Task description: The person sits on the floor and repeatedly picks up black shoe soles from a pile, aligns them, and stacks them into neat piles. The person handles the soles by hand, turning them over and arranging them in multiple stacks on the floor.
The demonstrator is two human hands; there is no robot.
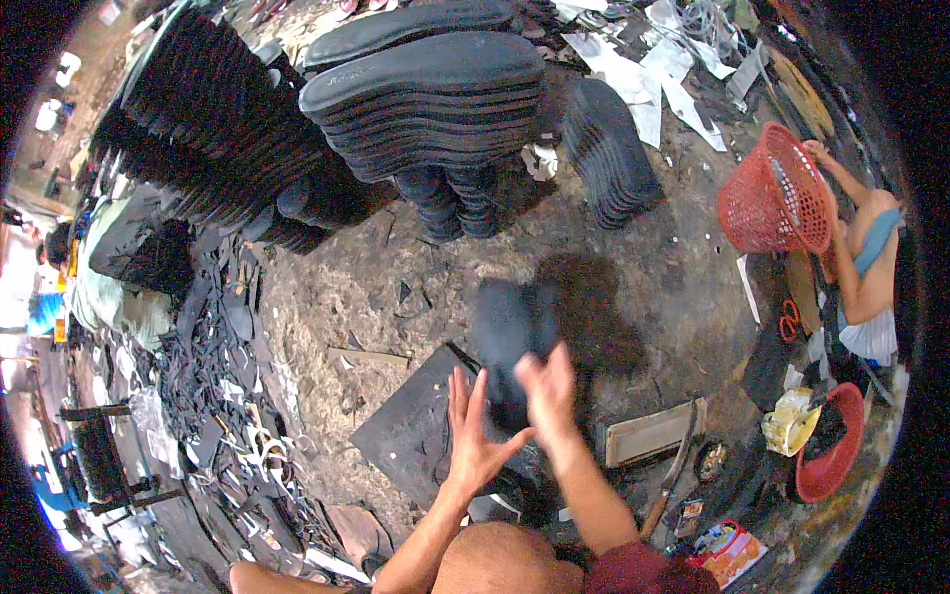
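Observation:
My left hand [480, 441] is open, its fingers spread and pointing away from me, with nothing in it. It hovers over the right edge of a flat dark board [401, 426] on the floor. My right hand [548, 396] is closed at the near right side of a black shoe sole [503, 322], thumb on top. The sole is smeared by motion, and I cannot tell whether it is one piece or several together. A dark shadow lies on the floor to its right.
Tall stacks of black soles [426, 109] stand ahead, a smaller stack [609, 153] to their right. Black scraps [213, 337] cover the left. At right, another person [871, 247] holds a red basket [767, 198]. Nearer lie a pale rectangular block [653, 436], a curved blade [673, 470] and a red basin [844, 445].

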